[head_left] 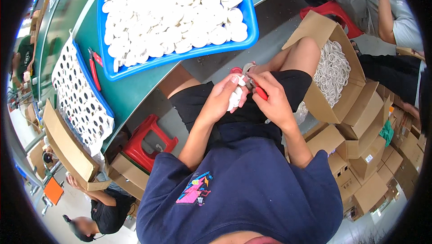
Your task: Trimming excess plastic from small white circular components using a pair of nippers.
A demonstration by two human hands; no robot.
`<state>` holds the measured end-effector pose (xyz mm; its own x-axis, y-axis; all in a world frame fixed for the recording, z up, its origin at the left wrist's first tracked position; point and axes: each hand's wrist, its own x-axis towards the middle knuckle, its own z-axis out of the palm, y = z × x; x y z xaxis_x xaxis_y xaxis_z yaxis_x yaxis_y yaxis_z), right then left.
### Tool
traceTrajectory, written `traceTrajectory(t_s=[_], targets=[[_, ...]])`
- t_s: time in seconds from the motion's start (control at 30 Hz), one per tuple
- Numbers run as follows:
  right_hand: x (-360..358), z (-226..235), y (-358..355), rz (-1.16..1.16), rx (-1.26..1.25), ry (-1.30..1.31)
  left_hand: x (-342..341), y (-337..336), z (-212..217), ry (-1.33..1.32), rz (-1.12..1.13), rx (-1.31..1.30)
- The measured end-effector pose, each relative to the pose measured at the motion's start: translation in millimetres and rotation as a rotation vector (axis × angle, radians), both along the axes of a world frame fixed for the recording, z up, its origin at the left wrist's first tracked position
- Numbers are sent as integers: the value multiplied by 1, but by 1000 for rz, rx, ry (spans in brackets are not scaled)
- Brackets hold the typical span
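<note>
Left hand (221, 96) cupped; right hand (274, 99) curled

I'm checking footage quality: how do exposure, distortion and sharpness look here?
Head view: black corners, and the edge of the green table bends; head view: white pieces in the blue tray look overexposed, detail partly washed out; head view: left hand and right hand look fairly sharp.
</note>
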<state>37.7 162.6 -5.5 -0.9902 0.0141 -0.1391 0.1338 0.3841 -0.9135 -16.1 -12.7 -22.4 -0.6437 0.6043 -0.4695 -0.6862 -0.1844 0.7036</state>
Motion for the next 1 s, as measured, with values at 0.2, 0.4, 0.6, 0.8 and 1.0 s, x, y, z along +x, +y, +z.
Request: traceTrajectory(t_s=[0.2, 0.4, 0.6, 0.8, 1.0], targets=[[1, -2, 6, 80, 86, -15, 1, -7, -8, 56, -101, -37], [4, -7, 8, 119, 67, -85, 2, -10, -8, 78, -136, -92], [5, -15, 10, 157, 68, -76, 3, -12, -15, 99, -159, -91], [4, -19, 10, 172, 57, -76, 3, -13, -17, 105, -178, -92], [-1, -19, 11, 217, 64, -94, 4, -16, -22, 114, -177, -94]])
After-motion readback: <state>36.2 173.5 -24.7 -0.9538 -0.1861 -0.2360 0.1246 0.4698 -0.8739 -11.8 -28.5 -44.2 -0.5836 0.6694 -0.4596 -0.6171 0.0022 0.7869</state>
